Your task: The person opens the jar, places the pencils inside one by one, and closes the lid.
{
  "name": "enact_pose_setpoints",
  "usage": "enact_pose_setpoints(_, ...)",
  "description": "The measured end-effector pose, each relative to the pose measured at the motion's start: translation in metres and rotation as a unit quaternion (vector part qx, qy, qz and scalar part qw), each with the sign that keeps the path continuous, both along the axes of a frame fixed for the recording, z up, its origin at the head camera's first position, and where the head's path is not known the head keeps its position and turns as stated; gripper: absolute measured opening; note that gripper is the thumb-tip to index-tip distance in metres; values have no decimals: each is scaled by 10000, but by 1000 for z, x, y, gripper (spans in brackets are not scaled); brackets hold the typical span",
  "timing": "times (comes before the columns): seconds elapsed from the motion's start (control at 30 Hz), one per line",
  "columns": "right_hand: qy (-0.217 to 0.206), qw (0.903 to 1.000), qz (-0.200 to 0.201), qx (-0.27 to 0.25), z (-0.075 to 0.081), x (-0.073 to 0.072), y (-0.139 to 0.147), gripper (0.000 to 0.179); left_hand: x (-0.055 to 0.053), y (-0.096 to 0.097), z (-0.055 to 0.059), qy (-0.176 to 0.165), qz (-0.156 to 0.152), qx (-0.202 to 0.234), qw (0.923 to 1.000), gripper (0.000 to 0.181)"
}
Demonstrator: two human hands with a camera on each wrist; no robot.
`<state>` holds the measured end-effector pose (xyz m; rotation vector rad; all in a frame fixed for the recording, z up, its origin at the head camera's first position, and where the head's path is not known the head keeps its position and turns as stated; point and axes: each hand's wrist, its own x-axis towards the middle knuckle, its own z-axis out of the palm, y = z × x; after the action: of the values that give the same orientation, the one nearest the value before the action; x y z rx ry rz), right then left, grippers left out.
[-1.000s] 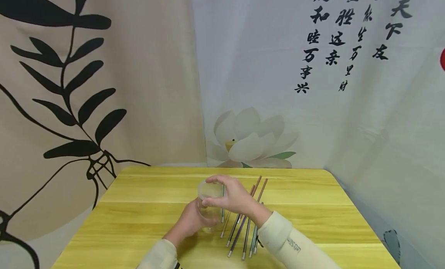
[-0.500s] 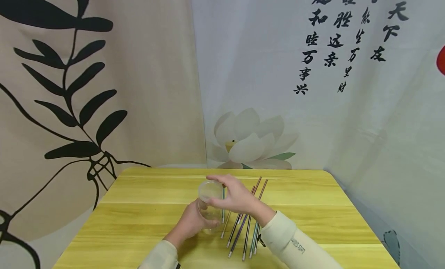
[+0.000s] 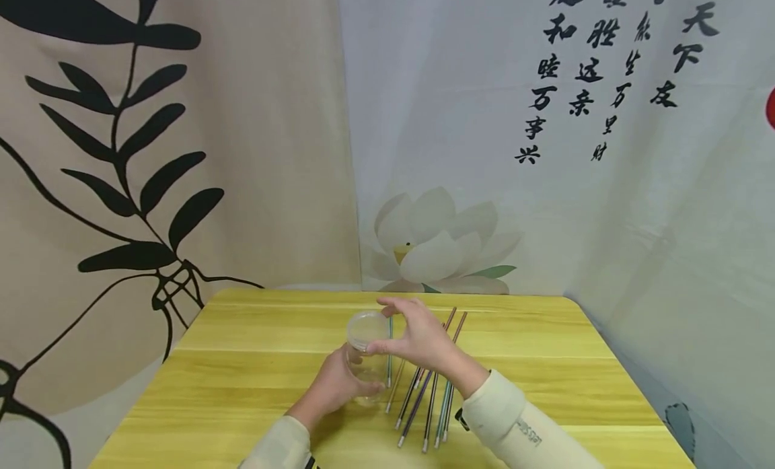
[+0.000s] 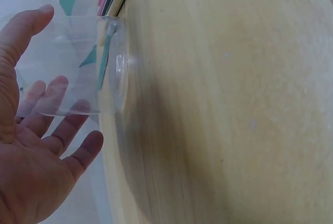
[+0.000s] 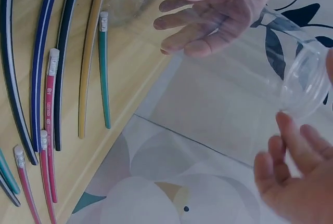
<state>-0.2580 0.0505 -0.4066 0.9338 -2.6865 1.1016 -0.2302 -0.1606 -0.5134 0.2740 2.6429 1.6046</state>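
The hands (image 3: 339, 378) (image 3: 420, 338) partly hide the clear container (image 3: 366, 365), and the head view's top crops the lettering (image 3: 590, 70).

One left hand (image 3: 336, 381) and one right hand (image 3: 424, 336) flank one clear jar (image 3: 366, 329); near the right, perhaps ten pencils (image 3: 415, 410), partly hidden, lie on one table (image 3: 254, 361).

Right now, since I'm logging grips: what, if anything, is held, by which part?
The jar, by its side, in the left hand; whether the right hand grips its top cannot be told.
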Motion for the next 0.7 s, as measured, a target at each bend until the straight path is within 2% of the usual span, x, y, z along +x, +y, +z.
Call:
enact_pose_setpoints(0.1, -100, 9993, 346, -56, 0, 1, 0, 77, 0, -1, 1, 7, 50, -50, 10000, 88)
enact_pose_setpoints(0.23, -306, 9977, 610, 30, -1, 3, -5, 80, 1, -2, 0, 19, -10, -91, 10000, 89)
enact_pose_setpoints(0.37, -259, 9984, 444, 216, -4, 4, -14, 90, 1, -1, -1, -10, -68, -173, 9998, 93)
enact_pose_setpoints(0.47, -204, 9995, 117, 219, -7, 4, -16, 95, 2, 0, 0, -111, -21, -191, 9998, 95)
enact_pose_setpoints(0.6, -382, 9990, -240, 14, -7, 3, -10, 93, 1, 0, 1, -174, 22, -103, 9998, 96)
enact_pose_setpoints(0.7, -425, 9988, -184, -132, -5, 2, -4, 87, -1, -1, 1, -185, 82, -115, 9997, 96)
